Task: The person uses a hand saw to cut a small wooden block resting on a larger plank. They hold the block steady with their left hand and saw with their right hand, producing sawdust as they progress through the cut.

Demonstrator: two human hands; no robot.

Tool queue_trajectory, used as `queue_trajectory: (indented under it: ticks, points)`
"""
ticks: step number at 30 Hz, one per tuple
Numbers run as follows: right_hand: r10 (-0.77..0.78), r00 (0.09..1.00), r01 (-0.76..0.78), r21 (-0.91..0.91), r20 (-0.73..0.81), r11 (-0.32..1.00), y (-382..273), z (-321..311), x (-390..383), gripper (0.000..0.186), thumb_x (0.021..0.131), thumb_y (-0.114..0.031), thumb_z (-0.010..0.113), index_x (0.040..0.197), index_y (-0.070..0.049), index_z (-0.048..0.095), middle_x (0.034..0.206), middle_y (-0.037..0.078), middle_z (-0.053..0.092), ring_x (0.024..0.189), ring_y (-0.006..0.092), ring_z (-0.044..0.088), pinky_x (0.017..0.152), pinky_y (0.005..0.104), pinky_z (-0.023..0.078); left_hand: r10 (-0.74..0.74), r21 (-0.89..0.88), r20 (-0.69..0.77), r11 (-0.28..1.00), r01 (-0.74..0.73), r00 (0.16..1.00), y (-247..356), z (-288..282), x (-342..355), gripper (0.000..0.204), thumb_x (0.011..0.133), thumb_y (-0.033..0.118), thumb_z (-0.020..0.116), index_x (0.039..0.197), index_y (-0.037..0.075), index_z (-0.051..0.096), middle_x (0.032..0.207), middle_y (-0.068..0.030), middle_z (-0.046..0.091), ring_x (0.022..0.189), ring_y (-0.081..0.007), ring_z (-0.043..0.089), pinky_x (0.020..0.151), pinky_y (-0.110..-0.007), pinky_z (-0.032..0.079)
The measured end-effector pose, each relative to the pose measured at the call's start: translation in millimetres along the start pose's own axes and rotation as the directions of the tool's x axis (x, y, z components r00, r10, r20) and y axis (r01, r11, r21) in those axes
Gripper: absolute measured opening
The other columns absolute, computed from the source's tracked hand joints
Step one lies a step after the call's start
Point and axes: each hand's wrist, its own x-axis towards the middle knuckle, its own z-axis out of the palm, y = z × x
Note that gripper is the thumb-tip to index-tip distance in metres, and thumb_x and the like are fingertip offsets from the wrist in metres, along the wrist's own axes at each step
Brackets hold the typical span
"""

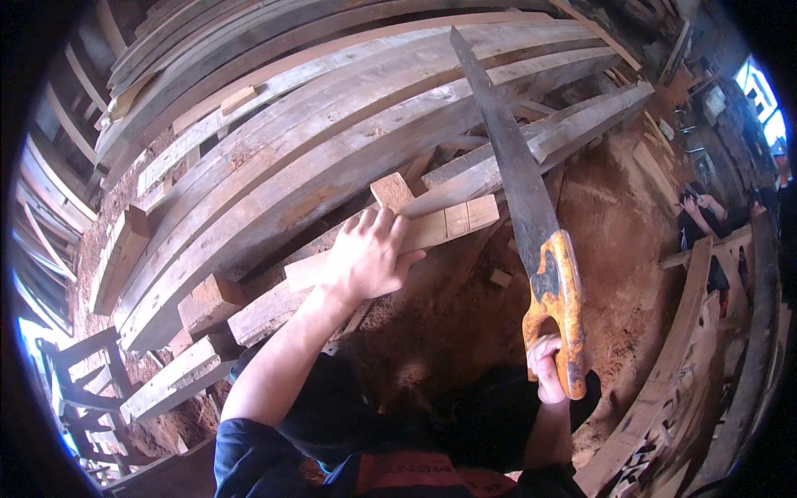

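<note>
My right hand is wrapped round the worn yellow-orange handle of a handsaw. The long grey blade points up and away, its tip over the far beams, and it stands apart from the wood under my other hand. My left hand is bent over a short squared wooden block, fingers across its top and thumb on the near side. Crosswise lines run over the block near its right end. The block rests on a longer timber beneath, and a small wood offcut sits just behind it.
Long curved-looking beams lie stacked beyond my hands. Sawdust covers the floor, with scraps such as a small chip. More planks lean at the right, where another person's hands show. Block ends jut out at left.
</note>
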Motion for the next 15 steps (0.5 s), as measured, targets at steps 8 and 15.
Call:
queue_trajectory:
  ticks: [8,15]
  points:
    - [0.111,0.994,-0.111,-0.257,-0.016,0.96,3,0,23,0.02,0.081,-0.018,0.071,0.077,-0.002,0.059,0.063,0.003,0.057,0.054,0.0129,0.055,0.053,0.0275,0.044,-0.031,-0.032,-0.084,0.999,0.029,0.996,-6,-7,1,0.054,0.082,0.04,0.071,0.117,0.001,0.06,0.092,-0.0115,0.054,0.087,-0.0291,0.06,0.077,-0.041,0.053]
    - [0.189,0.981,-0.185,0.077,-0.044,0.98,-6,23,29,0.018,0.086,-0.014,0.067,0.08,0.0,0.056,0.061,0.005,0.056,0.049,0.0108,0.051,0.046,0.0246,0.041,0.007,-0.012,-0.111,1.0,-0.009,0.994,-6,-5,-3,0.056,0.08,0.036,0.074,0.12,0.0,0.059,0.094,-0.0105,0.054,0.089,-0.0281,0.06,0.079,-0.039,0.053]
